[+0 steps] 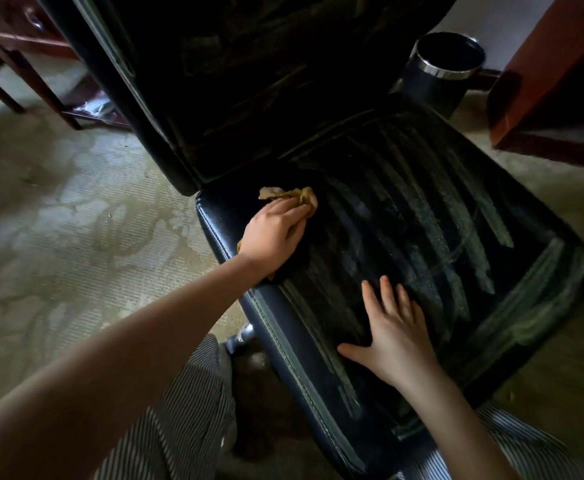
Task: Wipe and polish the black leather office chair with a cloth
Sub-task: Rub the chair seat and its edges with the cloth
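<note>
Left hand point(273, 233) grips the bunched yellow cloth point(301, 195) down on the black chair seat point(422, 220), at its rear corner just below the backrest point(249, 81); right hand point(398, 334) lies flat near the seat's front, fingers spread, holding nothing, pale streaks point(456, 216) across the seat's leather

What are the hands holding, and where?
The left hand grips the bunched yellow cloth round its middle, against the seat. The right hand holds nothing; it rests flat on the seat.
</note>
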Motion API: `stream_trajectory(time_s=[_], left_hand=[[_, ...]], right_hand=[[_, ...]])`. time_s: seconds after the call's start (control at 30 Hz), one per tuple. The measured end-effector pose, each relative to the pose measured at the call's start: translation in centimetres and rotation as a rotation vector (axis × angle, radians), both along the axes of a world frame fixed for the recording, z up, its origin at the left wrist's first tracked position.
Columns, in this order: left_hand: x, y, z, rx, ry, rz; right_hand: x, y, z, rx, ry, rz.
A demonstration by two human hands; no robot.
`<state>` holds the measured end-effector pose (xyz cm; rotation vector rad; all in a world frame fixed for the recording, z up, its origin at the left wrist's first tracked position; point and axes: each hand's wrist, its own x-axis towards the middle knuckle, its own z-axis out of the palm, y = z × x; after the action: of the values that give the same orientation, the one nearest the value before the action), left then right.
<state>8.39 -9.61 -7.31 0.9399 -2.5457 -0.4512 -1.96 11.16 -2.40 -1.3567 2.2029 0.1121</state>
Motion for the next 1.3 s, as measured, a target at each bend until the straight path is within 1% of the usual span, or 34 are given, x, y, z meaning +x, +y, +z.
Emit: stream_trajectory(time_s=[0.13, 0.23, 0.33, 0.4, 0.47, 0.5, 0.6, 0.63, 0.7, 0.77, 0.83, 1.0, 1.1, 1.3], left_hand=[[0.2, 2.3, 0.4, -0.014, -0.008, -0.189], [0.7, 5.6, 0.5, -0.006, -0.023, -0.311], [1.2, 8.4, 0.2, 0.087, -0.042, -0.408], [1.4, 8.7, 0.5, 0.175, -0.017, -0.42], [1.7, 8.0, 1.3, 0.238, 0.053, -0.371], [2.0, 7.5, 1.7, 0.239, 0.097, -0.305], [3.4, 4.5, 2.5, 0.12, 0.188, -0.003], [3.9, 3.2, 2.7, 0.082, 0.183, 0.091], [4.4, 0.8, 2.7, 0.065, 0.106, 0.224], [4.4, -0.4, 2.2, 0.094, -0.01, 0.243], [4.2, -0.5, 1.5, 0.084, -0.066, 0.197], [3.3, 2.0, 1.8, 0.028, -0.093, 0.062], [2.8, 5.9, 2.1, -0.014, -0.108, -0.052], [3.1, 13.6, 1.7, 0.019, -0.066, -0.264]], right_hand=[[-0.2, -0.1, -0.7, -0.009, -0.009, -0.035], [-0.1, -0.2, -0.9, 0.018, 0.005, -0.032], [0.0, 0.2, -1.0, 0.022, 0.007, -0.035], [-0.1, 0.4, -1.0, 0.006, 0.018, -0.037], [-0.1, 0.6, -0.9, 0.001, 0.025, -0.031], [-0.1, 0.5, -0.9, 0.003, 0.025, -0.028], [-0.1, 0.2, -0.8, 0.002, 0.017, -0.013], [-0.1, 0.1, -0.8, 0.0, 0.012, -0.012], [-0.1, 0.2, -0.8, -0.004, 0.011, -0.011], [-0.2, 0.4, -0.9, -0.008, 0.019, -0.01], [-0.2, 0.5, -0.9, -0.013, 0.029, -0.007], [-0.5, 0.4, -1.2, -0.04, 0.059, 0.003], [-0.5, 0.6, -1.2, -0.043, 0.06, 0.004], [-0.3, 0.5, -0.9, -0.01, 0.064, 0.001]])
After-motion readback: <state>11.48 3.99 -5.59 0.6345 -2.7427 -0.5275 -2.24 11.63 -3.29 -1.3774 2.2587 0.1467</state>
